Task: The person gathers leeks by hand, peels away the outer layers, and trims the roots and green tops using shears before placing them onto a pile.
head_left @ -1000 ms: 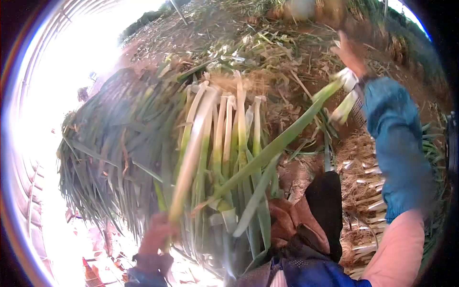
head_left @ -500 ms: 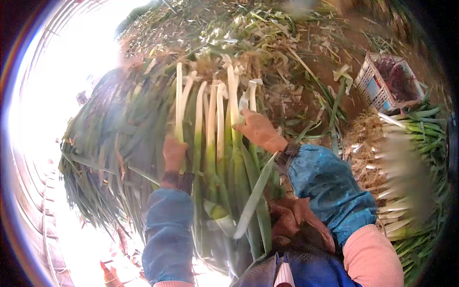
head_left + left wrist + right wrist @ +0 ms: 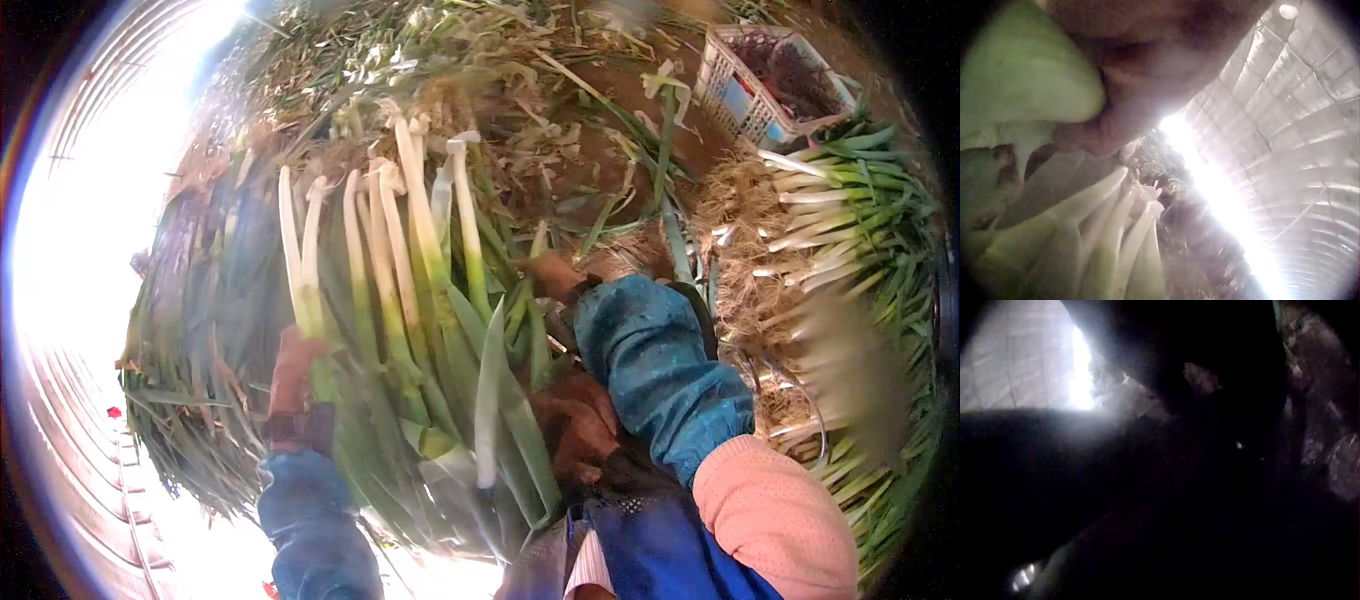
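Note:
A row of large peeled green onions (image 3: 423, 220), white at the stem and green below, lies across a big pile of leafy ones (image 3: 210, 300). My left hand (image 3: 297, 365) grips a green onion (image 3: 290, 230) at the row's left end, where its white turns green. In the left wrist view the hand (image 3: 1154, 56) is close up, beside a thick green stalk (image 3: 1029, 75). My right hand (image 3: 553, 274) is low at the row's right side, by short green stalks (image 3: 520, 310). Its fingers are mostly hidden, and the right wrist view is nearly black; I cannot tell what they hold.
A white plastic crate (image 3: 755, 110) with dark netting-like stuff inside stands at the upper right. Below it, more green onions (image 3: 815, 215) lie with their roots (image 3: 735, 210) inward. Peelings (image 3: 430, 50) litter the soil beyond. A curved greenhouse wall (image 3: 90, 480) rises at the left.
The right hand came back from the far right to the row's stems, then dropped down toward my body. The left hand rose with a green onion and set it along the row. The view shifted rightward.

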Demonstrator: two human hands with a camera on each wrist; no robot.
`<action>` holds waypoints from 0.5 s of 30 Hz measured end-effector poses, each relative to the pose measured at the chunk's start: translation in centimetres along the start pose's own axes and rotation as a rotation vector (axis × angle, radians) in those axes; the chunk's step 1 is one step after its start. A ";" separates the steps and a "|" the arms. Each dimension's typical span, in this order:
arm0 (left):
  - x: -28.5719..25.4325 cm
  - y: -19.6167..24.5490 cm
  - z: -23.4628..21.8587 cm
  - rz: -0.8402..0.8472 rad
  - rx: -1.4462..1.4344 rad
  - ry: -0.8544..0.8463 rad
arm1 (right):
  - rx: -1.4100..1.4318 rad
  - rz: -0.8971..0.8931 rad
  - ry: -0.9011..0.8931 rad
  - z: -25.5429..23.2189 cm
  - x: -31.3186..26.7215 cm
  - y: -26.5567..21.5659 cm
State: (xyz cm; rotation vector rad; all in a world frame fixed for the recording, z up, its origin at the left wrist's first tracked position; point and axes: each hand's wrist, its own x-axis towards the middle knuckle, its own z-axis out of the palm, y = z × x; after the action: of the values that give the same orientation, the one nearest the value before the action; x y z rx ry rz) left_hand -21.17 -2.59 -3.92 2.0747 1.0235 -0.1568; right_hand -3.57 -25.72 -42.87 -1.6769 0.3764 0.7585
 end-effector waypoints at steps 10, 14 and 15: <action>5.1 -4.3 2.3 0.458 0.249 -0.059 | 0.192 -0.665 -0.250 -7.6 -13.2 -15.0; 7.2 -2.9 5.3 0.016 0.156 0.015 | 0.215 -0.553 -0.355 -6.4 -13.2 -15.1; 9.1 -5.1 5.8 0.071 0.171 0.031 | 0.232 -0.573 -0.366 -6.2 -13.7 -15.5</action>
State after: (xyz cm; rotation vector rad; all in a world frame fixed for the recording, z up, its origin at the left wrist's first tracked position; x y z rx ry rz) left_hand -17.49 0.77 -14.79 2.2712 0.9826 -0.1813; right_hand -2.38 -29.85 -21.73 -1.2964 -0.2606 0.5456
